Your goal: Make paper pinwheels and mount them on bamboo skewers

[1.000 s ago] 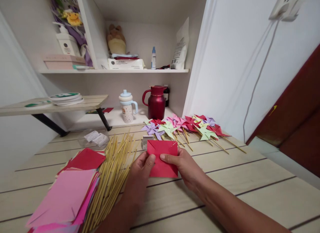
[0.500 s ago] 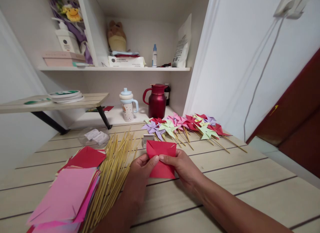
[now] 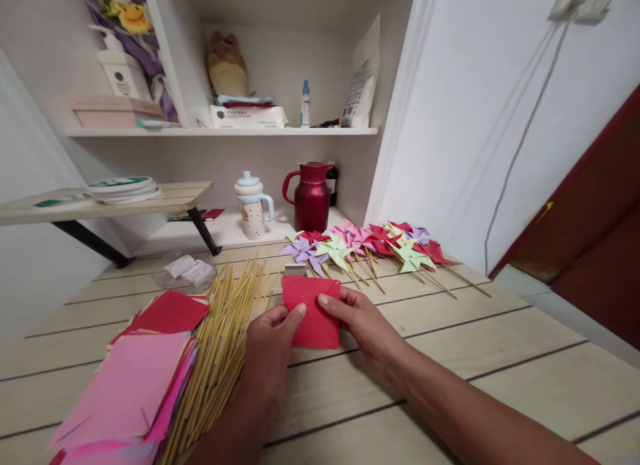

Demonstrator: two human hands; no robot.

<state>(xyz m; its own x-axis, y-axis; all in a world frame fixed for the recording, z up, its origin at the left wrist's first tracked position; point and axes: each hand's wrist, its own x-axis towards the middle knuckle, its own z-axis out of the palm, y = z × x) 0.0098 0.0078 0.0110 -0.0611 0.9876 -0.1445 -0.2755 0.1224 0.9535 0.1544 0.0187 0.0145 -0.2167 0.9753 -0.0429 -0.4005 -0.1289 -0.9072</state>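
- Red paper [image 3: 313, 310] sits held just above the desk [image 3: 450, 338], straight ahead of the person, pinched at its near edges between both hands.
- Left hand [image 3: 270, 338] grips the left edge, thumb on top; right hand [image 3: 365, 325] grips the right edge, thumb likewise on the face.
- The sheet is near square, tilted toward the camera; neither hand is clearly nearer.
- Sticks [image 3: 225, 338] lie just left, paper stack [image 3: 135, 385] beyond them; finished pinwheels [image 3: 365, 245] lie farther back.
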